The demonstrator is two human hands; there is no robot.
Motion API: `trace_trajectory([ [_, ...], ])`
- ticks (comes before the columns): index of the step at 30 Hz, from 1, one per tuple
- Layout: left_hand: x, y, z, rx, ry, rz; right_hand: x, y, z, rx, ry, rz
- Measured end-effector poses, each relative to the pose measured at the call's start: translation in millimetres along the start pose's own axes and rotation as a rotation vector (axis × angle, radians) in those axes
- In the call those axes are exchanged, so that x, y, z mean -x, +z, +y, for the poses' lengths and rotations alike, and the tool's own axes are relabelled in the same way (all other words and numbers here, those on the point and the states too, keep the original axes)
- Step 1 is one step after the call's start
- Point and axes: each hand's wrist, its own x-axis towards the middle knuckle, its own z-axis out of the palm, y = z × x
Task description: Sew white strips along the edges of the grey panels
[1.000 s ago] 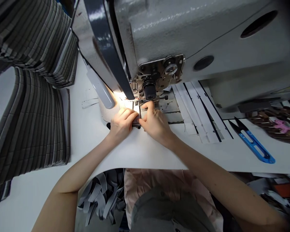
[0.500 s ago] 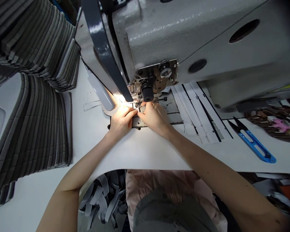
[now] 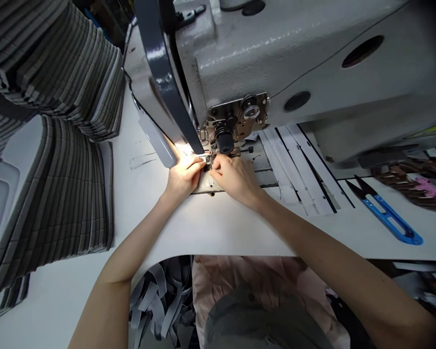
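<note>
So, resting left hand (image 3: 184, 177) with fingers together and slightly bent, just left of the presser foot (image 3: 208, 161) on the sewing machine (image 3: 276, 58). Curling right hand (image 3: 236, 177) just right of it, with thumb and index close. Can't tell about any grip in either. Seeing blue snips (image 3: 394, 218) farther right, past white strips (image 3: 298, 169).

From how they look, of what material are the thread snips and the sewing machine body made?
Thread snips: handle probably smooth plastic, evenly bright blue; blades apparently dark metal, thin and pointed.

Sewing machine body: likely painted metal, grey, slightly textured, with glossy highlights.
</note>
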Motion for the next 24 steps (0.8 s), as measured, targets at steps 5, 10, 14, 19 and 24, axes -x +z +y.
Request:
trace_trajectory([
  [5,-1.3,4.1,-5.5,-0.022,-0.038,-0.006,16.8,-0.9,7.8,0.002,-0.032,-0.057],
  [10,-3.5,4.4,-5.5,-0.052,-0.079,-0.039,24.7,7.8,10.8,0.021,-0.071,0.002],
  [14,-5.0,1.8,-3.9,-0.04,-0.075,-0.061,25.2,13.5,11.4,0.02,-0.083,0.044],
  [19,-5.8,-1.2,-0.2,0.002,-0.094,-0.081,25.0,16.0,11.6,0.028,-0.08,0.053],
  [24,-4.2,-1.7,4.5,0.01,-0.11,-0.095,26.5,19.5,12.7,0.05,-0.102,0.089],
])
